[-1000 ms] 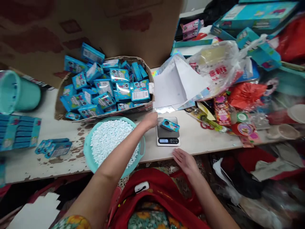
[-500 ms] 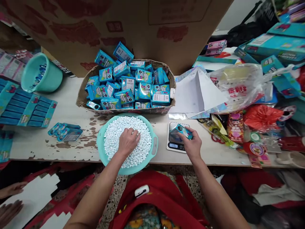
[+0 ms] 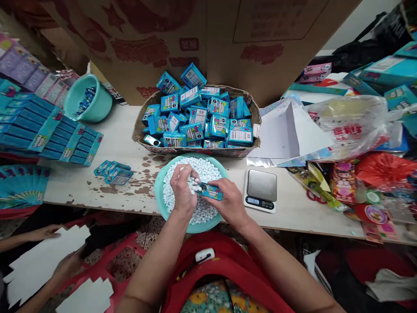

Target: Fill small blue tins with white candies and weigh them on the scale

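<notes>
My right hand [image 3: 230,202] grips a small blue candy box [image 3: 211,191] sideways over the teal bowl [image 3: 158,198] of small white candies [image 3: 203,211]. At the box's open left end my left hand [image 3: 182,191] pinches a few white candies. Both hands hover just above the heap in the bowl. To the right, a small digital scale [image 3: 261,189] stands bare on the table.
Behind the bowl a cardboard basket [image 3: 140,134] is piled with several blue boxes. Flat blue cartons [image 3: 48,130] and a teal tub [image 3: 97,108] lie left. Bags and packets [image 3: 352,126] crowd the right. Another person's hands [image 3: 65,265] handle white card at lower left.
My right hand lifted the blue box off the scale and carried it left over the bowl. My left hand rose from the candy heap with candies to meet the box.
</notes>
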Demonstrator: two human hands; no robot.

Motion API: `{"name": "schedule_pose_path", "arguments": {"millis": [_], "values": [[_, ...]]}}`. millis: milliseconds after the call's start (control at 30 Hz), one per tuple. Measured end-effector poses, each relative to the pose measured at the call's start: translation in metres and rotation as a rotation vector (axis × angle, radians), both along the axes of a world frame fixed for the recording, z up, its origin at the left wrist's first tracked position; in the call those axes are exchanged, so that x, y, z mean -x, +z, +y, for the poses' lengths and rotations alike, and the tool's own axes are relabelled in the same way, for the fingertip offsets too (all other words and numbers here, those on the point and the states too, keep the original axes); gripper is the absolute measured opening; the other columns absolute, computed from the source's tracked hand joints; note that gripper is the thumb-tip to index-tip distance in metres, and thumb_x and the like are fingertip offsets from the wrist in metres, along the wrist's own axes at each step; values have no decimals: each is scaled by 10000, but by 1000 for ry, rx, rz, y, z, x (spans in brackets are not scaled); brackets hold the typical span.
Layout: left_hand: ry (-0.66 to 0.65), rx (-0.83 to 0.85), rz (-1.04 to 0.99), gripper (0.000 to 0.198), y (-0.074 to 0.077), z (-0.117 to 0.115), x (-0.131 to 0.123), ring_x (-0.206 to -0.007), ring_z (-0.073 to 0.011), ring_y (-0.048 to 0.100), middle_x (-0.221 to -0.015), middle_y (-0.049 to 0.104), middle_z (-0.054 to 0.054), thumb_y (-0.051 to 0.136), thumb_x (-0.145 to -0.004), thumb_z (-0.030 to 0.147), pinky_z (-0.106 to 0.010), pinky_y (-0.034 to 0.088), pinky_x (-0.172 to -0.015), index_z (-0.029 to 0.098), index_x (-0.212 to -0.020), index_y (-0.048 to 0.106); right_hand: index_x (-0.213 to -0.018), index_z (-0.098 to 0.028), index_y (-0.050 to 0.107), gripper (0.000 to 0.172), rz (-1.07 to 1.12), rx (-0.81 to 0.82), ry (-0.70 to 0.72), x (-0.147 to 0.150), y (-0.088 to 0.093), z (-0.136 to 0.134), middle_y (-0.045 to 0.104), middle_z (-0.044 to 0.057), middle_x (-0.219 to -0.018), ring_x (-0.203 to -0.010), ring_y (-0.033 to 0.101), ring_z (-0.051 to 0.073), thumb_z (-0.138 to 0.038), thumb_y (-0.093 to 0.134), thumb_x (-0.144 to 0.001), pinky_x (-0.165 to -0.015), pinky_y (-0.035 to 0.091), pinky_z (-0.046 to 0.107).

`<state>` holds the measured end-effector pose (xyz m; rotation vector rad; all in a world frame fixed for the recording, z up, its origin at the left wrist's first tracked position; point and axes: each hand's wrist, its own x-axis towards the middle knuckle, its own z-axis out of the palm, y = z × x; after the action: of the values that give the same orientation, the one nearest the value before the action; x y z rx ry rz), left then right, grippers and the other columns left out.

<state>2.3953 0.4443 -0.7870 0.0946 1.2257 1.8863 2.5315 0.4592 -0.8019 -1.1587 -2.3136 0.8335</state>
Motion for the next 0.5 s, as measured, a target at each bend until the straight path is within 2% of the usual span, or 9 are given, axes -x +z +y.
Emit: {"name": "schedule_pose_path", "arguments": {"millis": [100,200,333,500], "values": [[51,27,33,177,-7,-3,1,-536,-93,514,-575,487,43,627,-763,274,-220,455,-554,174,-697,497,-1011,-197,620,353,-59,-19,35,12,-1,-3,649,47,-907,-894,603,239,-304,788,-720,-771,444,359],[34,31,46,211,-12,-4,4,-517,-96,518,-577,492,47,637,-774,312,-234,467,-548,179,-704,489,-1012,-190,619,351,-89,-62,37,18,1,-5,650,49,-901,-893,602,242,-294,786,-722,-769,435,360],[52,21,97,318,-9,-1,5,-491,-83,493,-540,449,52,647,-791,359,-227,461,-544,173,-626,449,-1010,-179,622,346,-95,-100,59,22,3,-3,651,50,-898,-889,603,246,-291,783,-725,-755,426,360],[50,29,95,361,-2,7,5,-480,-77,459,-556,438,52,678,-775,426,-209,426,-471,176,-645,452,-1002,-181,633,372,-58,-34,33,23,6,2,660,45,-901,-893,614,239,-281,812,-691,-773,433,354]]}}
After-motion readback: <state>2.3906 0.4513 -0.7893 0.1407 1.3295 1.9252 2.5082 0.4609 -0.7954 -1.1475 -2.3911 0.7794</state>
